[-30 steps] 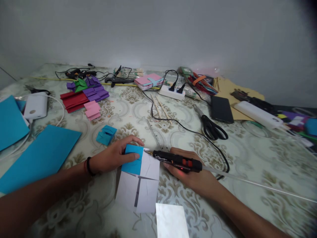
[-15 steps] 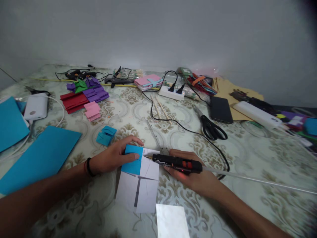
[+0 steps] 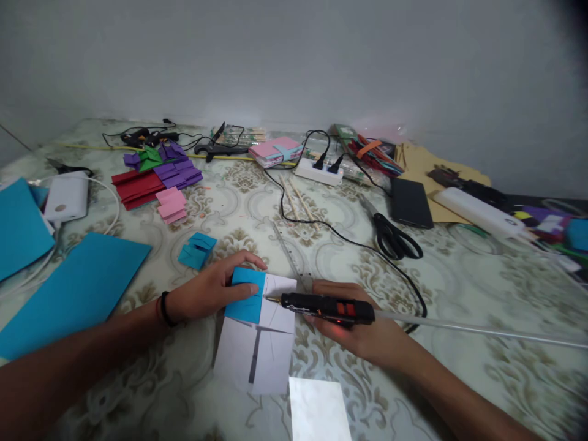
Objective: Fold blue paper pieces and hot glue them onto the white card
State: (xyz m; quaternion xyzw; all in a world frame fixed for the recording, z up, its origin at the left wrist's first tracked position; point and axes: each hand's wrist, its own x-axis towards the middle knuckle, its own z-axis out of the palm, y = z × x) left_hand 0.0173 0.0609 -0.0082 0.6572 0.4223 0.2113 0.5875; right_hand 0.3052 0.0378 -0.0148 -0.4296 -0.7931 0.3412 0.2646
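Note:
My left hand (image 3: 220, 291) grips a folded paper piece, blue (image 3: 244, 311) on one face, with its thumb flat on the blue and its fingers at the far edge. White cut panels (image 3: 275, 361) of the same paper spread toward me and to the right. My right hand (image 3: 353, 324) is closed around a black hot glue gun (image 3: 324, 306) with a red light lit and a long clear glue stick (image 3: 478, 329) out of its back. The nozzle points left, close to the white panel beside the blue edge. Whether it touches cannot be told.
A clear ruler (image 3: 289, 251) and black scissors (image 3: 395, 236) lie beyond my hands. A white card (image 3: 318, 409) lies near me. Blue sheets (image 3: 78, 294), a small blue folded piece (image 3: 197, 251) and a power bank (image 3: 67, 197) are leftward. The gun's cable runs to a power strip (image 3: 318, 173).
The glue gun's nozzle has shifted a little toward me and slightly left along the white panel. A thin line shows near the blue edge. My left hand stays in place.

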